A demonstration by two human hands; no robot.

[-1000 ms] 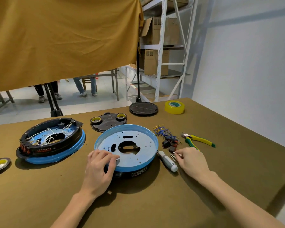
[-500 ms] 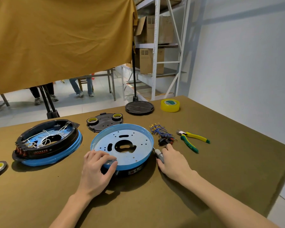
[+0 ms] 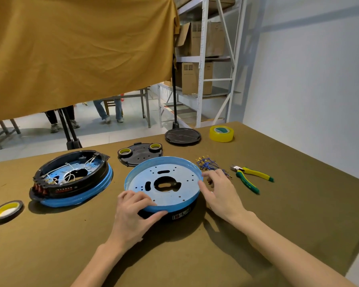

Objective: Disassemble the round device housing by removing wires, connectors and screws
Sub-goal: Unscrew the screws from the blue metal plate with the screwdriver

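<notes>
Seen from the head camera, the round device housing (image 3: pixel 164 184) lies flat at the middle of the olive felt-like table (image 3: pixel 298 214): a pale blue metal disc with a raised rim, drilled with small holes and a large irregular central cutout, seated on a black base. A small red-and-white label on the black side faces the viewer; its print is too small to read.

Gripping the near rim, the left hand (image 3: pixel 133 214) curls its fingers over the blue edge with the thumb pressed against the side. At the right rim the right hand (image 3: pixel 222 193) has relaxed, spread fingers, the thumb touching the edge, nothing held.

Just beyond it lies a tangle of blue wires (image 3: pixel 207 163) with brass terminals, then yellow-and-green pliers (image 3: pixel 251 178). To the left sits a second housing (image 3: pixel 71 179), black-ringed, with white wires inside. A glossy yellow tape roll (image 3: pixel 221 133) stands at the far edge.
</notes>
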